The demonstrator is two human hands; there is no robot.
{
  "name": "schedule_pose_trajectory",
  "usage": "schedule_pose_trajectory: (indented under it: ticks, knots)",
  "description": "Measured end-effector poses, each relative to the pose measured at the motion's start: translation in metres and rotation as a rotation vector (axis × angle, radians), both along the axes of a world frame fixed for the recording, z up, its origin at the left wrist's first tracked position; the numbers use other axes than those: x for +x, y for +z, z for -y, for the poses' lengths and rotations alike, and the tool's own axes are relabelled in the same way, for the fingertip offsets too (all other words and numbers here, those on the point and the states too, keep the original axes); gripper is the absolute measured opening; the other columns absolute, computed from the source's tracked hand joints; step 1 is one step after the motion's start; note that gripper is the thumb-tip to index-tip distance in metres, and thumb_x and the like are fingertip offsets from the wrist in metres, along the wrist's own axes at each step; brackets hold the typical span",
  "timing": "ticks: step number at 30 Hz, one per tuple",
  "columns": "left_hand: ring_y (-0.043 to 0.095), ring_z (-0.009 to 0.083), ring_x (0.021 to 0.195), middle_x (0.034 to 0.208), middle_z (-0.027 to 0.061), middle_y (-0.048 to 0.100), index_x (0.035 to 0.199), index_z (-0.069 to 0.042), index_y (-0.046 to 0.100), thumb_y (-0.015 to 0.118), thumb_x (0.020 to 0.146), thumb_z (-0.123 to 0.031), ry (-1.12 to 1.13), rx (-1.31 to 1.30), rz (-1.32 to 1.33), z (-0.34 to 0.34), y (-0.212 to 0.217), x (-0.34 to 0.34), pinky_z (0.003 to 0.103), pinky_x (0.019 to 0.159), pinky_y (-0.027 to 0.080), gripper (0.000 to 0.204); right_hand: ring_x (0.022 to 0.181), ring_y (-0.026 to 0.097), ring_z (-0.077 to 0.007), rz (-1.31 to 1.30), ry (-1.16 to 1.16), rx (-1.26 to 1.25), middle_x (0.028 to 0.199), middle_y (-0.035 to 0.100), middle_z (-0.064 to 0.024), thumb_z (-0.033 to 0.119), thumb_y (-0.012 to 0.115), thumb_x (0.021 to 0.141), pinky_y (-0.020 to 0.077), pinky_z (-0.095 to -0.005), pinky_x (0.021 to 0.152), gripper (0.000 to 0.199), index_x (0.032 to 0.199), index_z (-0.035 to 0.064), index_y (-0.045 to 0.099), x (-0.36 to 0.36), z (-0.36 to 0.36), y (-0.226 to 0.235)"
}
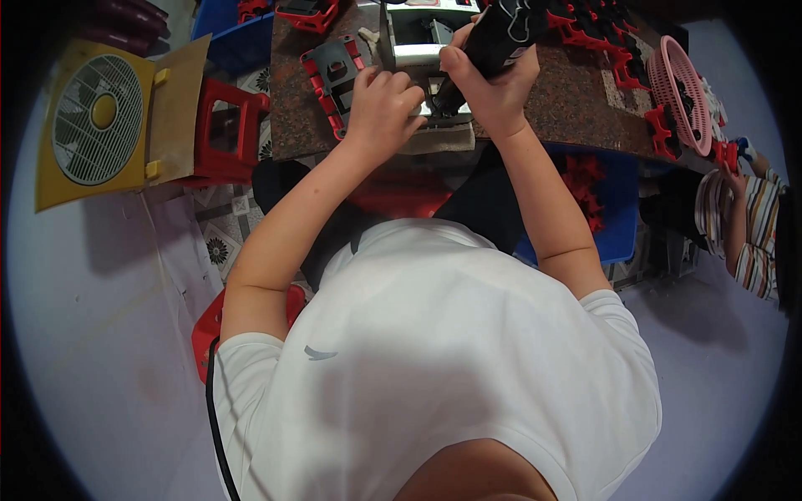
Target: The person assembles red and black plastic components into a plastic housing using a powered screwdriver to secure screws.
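My right hand (501, 93) is wrapped round a black electric screwdriver (503, 35) with a wire loop near its top. The tool is tilted, its lower end pointing down at the table in front of me. Close by on the left, my left hand (384, 107) is closed, its fingers curled down by the screwdriver's tip; what they hold is hidden. Beside the left hand lies a red and black plastic frame (334, 73). Just beyond both hands stands a silver box-shaped device (431, 48) with an opening in its front.
The speckled brown table (292, 117) carries red and black parts (597, 37) at the right and a pink basket (678, 92). A blue bin (620, 209) of red parts sits below. Left are a yellow box fan (96, 121) and red stool (242, 134). Another person's striped sleeve (756, 217) shows right.
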State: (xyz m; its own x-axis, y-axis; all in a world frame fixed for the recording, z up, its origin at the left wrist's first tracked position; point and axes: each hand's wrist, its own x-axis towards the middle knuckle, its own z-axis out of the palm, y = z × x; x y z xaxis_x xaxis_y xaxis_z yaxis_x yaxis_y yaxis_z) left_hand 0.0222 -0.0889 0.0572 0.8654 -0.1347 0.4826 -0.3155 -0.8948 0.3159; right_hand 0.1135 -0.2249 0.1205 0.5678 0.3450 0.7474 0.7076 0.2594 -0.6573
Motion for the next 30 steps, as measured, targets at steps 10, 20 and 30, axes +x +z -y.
schedule_pose_trajectory:
  ticks: [10,20,30]
  knots:
    - [0.056,0.0263,0.089,0.088,0.0049,0.054,0.084,-0.009,0.061,0.077,0.064,-0.016,0.064,-0.096,0.001,-0.003,-0.008,0.021,0.039,0.072,0.05,0.027,0.054,0.048,-0.0066,0.001,0.039,0.133,0.068,0.052,0.0025,0.006,0.073,0.08,0.0391,-0.0222,0.051,0.029,0.096,0.0053,0.048,0.013,-0.02,0.022]
    - [0.057,0.0255,0.095,0.094,0.0047,0.056,0.089,-0.008,0.061,0.077,0.066,-0.016,0.065,-0.106,-0.001,-0.006,-0.012,0.027,0.038,0.076,0.052,0.03,0.053,0.049,-0.0064,0.313,0.17,0.493,0.067,0.056,0.0006,0.007,0.072,0.08,0.0399,-0.023,0.05,0.023,0.089,0.0041,0.051,0.039,-0.034,0.002]
    - [0.059,0.0265,0.089,0.091,0.0049,0.059,0.087,-0.008,0.064,0.078,0.069,-0.017,0.08,-0.163,-0.063,-0.012,-0.006,0.024,0.036,0.076,0.05,0.024,0.048,0.049,-0.0051,-0.251,0.256,0.52,0.06,0.056,0.0006,0.009,0.069,0.086,0.0385,-0.0208,0.045,0.02,0.075,0.0065,0.052,0.015,-0.034,0.074]
